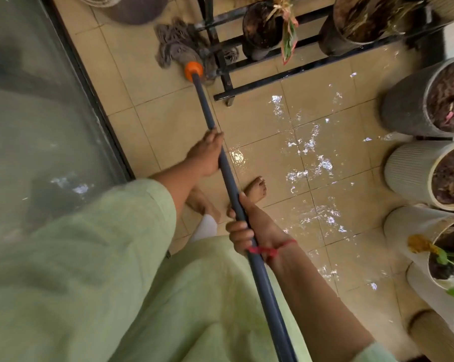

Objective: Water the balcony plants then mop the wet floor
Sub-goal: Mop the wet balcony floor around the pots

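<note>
**Both hands on the mop handle**

Both of my hands are clamped round the dark mop handle (228, 171), which runs up and away from my green tunic (90, 283) toward the far end of the balcony. My right hand (242, 232), with a red thread (270, 248) at the wrist, grips the pole nearest me. My bare foot (257, 188) stands on the tiles just beyond it. Further along the pole my left hand (207, 155) wraps it from the left side. Past that hand the handle ends in an orange collar (193, 70), and the grey mop head (175, 45) lies spread on the floor, against the foot of the black plant stand (249, 88). To the right of the pole the wet floor (309, 152) glints with puddles, reaching to a row of white and grey pots (408, 171). A glass door (37, 113) runs along my left.
</note>
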{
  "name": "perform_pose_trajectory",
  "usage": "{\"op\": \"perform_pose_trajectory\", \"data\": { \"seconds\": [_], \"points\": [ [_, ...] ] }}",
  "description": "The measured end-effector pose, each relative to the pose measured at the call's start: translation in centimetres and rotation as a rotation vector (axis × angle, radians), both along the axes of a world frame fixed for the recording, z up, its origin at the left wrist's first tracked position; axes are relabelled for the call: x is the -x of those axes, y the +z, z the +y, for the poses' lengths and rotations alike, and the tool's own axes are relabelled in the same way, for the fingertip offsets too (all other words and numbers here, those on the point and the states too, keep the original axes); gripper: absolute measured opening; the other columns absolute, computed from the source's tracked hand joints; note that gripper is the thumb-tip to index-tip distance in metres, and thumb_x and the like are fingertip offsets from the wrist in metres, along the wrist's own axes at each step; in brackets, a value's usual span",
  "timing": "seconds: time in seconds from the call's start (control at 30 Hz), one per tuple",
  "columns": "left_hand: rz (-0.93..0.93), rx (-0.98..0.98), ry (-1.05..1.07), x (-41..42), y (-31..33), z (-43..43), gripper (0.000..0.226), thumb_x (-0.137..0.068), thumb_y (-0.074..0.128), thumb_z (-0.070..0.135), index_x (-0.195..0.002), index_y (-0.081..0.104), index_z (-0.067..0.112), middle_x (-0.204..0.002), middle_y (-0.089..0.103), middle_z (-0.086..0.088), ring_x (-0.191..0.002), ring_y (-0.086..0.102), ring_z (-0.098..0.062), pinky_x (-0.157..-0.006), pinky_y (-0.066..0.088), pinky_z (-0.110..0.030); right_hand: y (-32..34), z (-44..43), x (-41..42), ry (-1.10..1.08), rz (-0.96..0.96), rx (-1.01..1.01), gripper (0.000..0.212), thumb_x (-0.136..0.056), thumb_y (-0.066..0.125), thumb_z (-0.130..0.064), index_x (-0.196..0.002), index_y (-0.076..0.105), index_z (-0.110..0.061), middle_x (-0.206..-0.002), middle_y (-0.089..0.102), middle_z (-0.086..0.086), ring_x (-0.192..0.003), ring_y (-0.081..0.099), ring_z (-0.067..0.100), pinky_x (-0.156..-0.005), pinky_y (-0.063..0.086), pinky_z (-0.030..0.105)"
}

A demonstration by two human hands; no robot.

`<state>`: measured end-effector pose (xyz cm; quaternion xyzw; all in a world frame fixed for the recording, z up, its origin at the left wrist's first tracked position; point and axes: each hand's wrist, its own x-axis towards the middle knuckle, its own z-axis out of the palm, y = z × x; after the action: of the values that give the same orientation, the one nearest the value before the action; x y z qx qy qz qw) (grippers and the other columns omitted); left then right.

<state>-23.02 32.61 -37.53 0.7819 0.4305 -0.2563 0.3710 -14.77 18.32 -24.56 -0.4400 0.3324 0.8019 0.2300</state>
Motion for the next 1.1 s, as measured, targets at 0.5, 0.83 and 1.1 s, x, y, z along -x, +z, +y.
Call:
{"op": "perform_pose_trajectory", "data": {
  "seconds": [0.5, 0.83, 1.1],
  "points": [
    [-0.066, 0.239, -0.456, -1.7, 3.7, -13.4, 0.071, -0.091, 0.051, 0.046, -0.145, 0.02, 0.014, -0.155, 0.009, -0.015, -0.145, 0.008, -0.033, -0.114, 0.015, -0.044, 9.6, -13.1, -4.0, 0.457, -0.309, 0.207, 0.048, -0.087, 0.041, -0.064, -0.069, 0.039, -0.02, -0.051, 0.03, -0.004, -0.035, 0.022, 0.009, -0.034, 0.018, 0.015],
    [-0.089, 0.067, -0.462, -4.7, 1.6, -11.4, 0.053, -0.088, 0.053, 0.046, -0.129, 0.034, 0.019, -0.139, 0.035, -0.008, -0.132, 0.037, -0.028, -0.109, 0.022, -0.046, 6.9, -11.3, -7.7, 0.787, -0.478, 0.049, 0.047, -0.094, 0.036, -0.056, -0.075, 0.042, -0.013, -0.052, 0.039, -0.001, -0.035, 0.03, 0.01, -0.036, 0.028, 0.017],
    [0.156, -0.102, -0.167, -6.4, 0.0, -2.8, 0.04, -0.087, 0.059, 0.014, -0.125, 0.046, 0.009, -0.137, 0.037, -0.018, -0.126, 0.04, -0.04, -0.099, 0.039, -0.045, -0.2, -2.3, -10.2, 0.836, -0.438, -0.251, 0.052, -0.091, 0.034, -0.062, -0.069, 0.042, -0.016, -0.046, 0.039, -0.001, -0.032, 0.034, 0.013, -0.041, 0.035, 0.019]
  ]
}}
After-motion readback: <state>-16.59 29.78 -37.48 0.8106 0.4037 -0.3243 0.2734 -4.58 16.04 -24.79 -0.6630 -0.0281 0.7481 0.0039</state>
